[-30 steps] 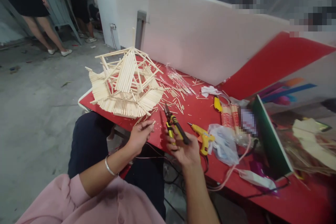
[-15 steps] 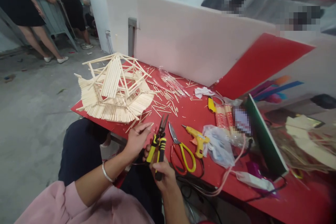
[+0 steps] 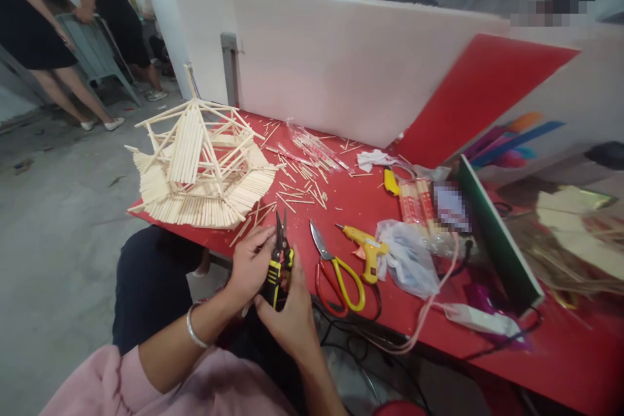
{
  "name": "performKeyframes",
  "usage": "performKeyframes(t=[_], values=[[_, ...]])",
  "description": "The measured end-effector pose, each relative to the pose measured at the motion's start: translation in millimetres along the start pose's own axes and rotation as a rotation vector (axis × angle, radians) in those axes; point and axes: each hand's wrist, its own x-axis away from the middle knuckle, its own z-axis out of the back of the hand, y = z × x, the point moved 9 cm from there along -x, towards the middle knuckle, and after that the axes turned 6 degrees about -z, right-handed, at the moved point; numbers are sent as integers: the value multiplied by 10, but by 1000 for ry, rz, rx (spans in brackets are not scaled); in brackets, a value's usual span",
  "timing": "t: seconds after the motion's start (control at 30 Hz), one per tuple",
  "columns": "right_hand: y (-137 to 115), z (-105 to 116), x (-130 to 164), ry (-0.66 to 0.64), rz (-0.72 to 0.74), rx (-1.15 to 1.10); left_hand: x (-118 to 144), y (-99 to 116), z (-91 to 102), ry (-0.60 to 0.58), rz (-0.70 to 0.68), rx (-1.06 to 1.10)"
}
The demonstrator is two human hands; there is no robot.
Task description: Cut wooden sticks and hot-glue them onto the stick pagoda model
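Note:
My right hand (image 3: 292, 312) is closed around yellow-and-black long-nose pliers (image 3: 275, 276), their narrow jaws pointing away from me and slightly apart. Close against the jaws' left side is my left hand (image 3: 251, 266), fingers pinched together; the short wooden stick that showed in them half a second ago is now mostly hidden. A pavilion-like model of pale wooden sticks (image 3: 195, 208) stands at the left end of the red table (image 3: 336, 208), one roof panel covered and the other roof frames bare. Loose cut sticks (image 3: 297, 198) are scattered beside it.
Right of my hands lie red-and-yellow-handled scissors (image 3: 336, 273), a yellow glue gun (image 3: 365, 250) and a crumpled plastic bag (image 3: 407, 260). A green-sided board (image 3: 497, 240) stands upright further right. White foam board (image 3: 331, 65) walls the back. Cables (image 3: 355, 338) hang below the front edge.
My two hands have come together, the left fingers now right at the pliers' jaws. The pliers have shifted left and turned more upright. The whole view has swung slightly right.

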Motion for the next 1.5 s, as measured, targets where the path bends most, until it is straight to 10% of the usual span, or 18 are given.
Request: performKeyframes(t=[0.6, 1.5], values=[[-158, -43, -13, -11, 46, -85, 38, 282, -26, -116, -248, -101], [-19, -184, 17, -105, 9, -149, 98, 64, 128, 90, -206, -11]])
